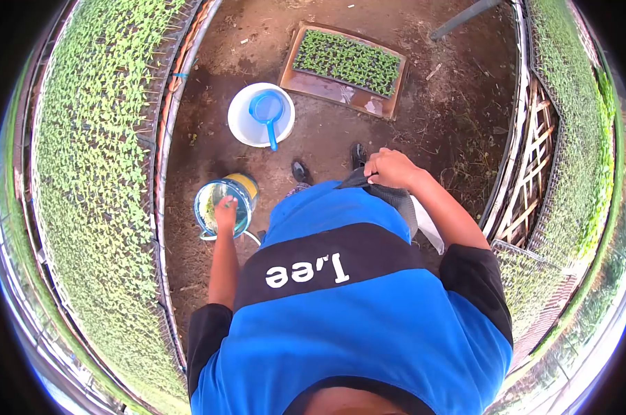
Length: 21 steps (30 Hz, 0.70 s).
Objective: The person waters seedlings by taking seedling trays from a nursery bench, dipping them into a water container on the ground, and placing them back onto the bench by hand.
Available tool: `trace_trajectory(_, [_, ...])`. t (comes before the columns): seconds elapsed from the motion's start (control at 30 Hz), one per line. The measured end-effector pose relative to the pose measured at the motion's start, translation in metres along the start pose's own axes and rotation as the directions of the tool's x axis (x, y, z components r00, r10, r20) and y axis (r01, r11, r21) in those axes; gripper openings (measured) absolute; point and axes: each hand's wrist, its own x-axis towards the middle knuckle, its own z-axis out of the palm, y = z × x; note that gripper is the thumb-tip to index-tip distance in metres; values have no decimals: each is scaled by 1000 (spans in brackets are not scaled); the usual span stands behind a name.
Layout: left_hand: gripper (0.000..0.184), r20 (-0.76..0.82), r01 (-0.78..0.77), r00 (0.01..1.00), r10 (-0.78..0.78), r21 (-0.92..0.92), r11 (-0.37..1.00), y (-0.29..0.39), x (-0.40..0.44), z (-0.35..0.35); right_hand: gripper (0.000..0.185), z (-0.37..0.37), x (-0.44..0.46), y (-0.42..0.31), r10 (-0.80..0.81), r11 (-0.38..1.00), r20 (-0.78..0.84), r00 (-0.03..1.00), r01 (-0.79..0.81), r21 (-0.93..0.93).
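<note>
My left hand (226, 212) is over the mouth of a bucket (249, 188) with a blue rim and a yellow patch on its side. Its fingers look curled together; what they hold, if anything, is hidden. Greenish-yellow stuff shows inside the bucket, whose pale handle hangs down. At my waist, my right hand (390, 168) is closed on a dark grey cloth (398, 198), with a white piece of fabric (429, 225) hanging below it. A white basin (240, 131) stands ahead of the bucket, with a blue dipper (272, 128) inside.
A shallow brown tray (313, 88) on the soil ahead holds a seedling tray (347, 61). Long beds of seedlings (95, 152) line the left side, and more seedlings (568, 159) stand on the right above a lattice side (533, 159). A grey post (465, 19) slants in at the top.
</note>
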Motion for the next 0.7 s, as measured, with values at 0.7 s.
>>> trace_trajectory(0.7, [18,496,-423,771,400,-71,904,145,-10,9,16,72,-49,-54,144,978,-463,875,-55,200])
